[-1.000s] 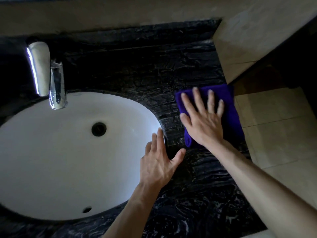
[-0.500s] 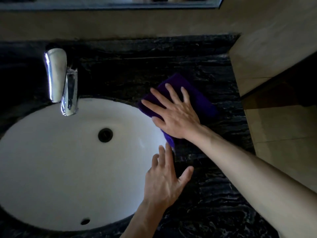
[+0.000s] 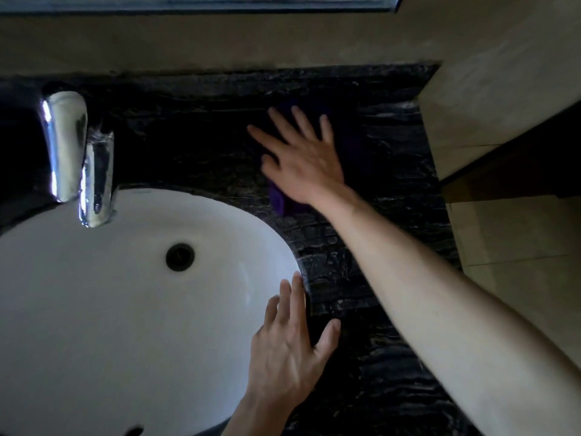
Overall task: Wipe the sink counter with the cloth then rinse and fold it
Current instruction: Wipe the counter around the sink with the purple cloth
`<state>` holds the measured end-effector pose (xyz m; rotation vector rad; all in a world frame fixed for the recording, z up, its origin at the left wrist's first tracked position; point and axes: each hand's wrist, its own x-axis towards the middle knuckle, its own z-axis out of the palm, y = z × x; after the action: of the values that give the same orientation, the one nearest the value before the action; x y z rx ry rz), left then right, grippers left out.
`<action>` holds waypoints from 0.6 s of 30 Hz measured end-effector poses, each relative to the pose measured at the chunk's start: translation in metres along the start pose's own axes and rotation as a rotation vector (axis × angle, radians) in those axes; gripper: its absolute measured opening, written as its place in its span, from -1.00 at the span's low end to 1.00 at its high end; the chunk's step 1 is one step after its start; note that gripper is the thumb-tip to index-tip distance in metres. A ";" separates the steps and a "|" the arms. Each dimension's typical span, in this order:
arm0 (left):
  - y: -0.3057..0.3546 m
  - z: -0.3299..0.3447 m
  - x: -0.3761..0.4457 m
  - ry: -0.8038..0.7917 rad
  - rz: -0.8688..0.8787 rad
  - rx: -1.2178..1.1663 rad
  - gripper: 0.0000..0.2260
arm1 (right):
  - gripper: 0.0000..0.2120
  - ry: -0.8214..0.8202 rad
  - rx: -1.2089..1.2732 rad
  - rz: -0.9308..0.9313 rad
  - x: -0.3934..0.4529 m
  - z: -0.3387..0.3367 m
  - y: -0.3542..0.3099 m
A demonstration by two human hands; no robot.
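Observation:
A purple cloth point(image 3: 356, 146) lies flat on the black marbled counter point(image 3: 393, 341), behind the right end of the white oval sink point(image 3: 110, 309). My right hand point(image 3: 301, 158) presses down on the cloth with its fingers spread and straight, covering most of it; a purple corner shows near my wrist. Over the sink's right rim my left hand point(image 3: 289, 350) lies flat with fingers straight and thumb out on the counter.
A chrome faucet point(image 3: 78, 158) stands behind the sink at the left. A beige wall runs along the back with a mirror edge point(image 3: 195, 3) on top. The counter ends at the right beside a beige tiled wall point(image 3: 490, 89) and floor.
My right hand has slid the cloth from the counter's right edge towards the sink and then back towards the rear wall. My left hand has stayed at the sink's rim.

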<state>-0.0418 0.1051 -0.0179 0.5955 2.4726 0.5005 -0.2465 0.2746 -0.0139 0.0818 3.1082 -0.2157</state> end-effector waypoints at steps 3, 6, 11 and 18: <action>0.001 -0.001 0.000 -0.005 0.000 0.007 -0.13 | -0.45 -0.005 -0.028 0.130 -0.018 -0.012 0.069; 0.001 -0.001 -0.001 0.001 -0.009 0.005 -0.10 | -0.46 -0.044 -0.033 0.266 -0.036 -0.022 0.119; 0.003 -0.001 0.000 -0.005 -0.018 0.010 -0.11 | -0.47 -0.063 -0.020 0.390 -0.038 -0.023 0.121; 0.004 -0.003 0.000 -0.017 -0.024 0.018 -0.17 | -0.39 -0.030 -0.031 0.210 -0.017 -0.002 0.001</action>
<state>-0.0423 0.1078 -0.0141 0.5736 2.4680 0.4628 -0.2297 0.2746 -0.0112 0.3971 3.0418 -0.1617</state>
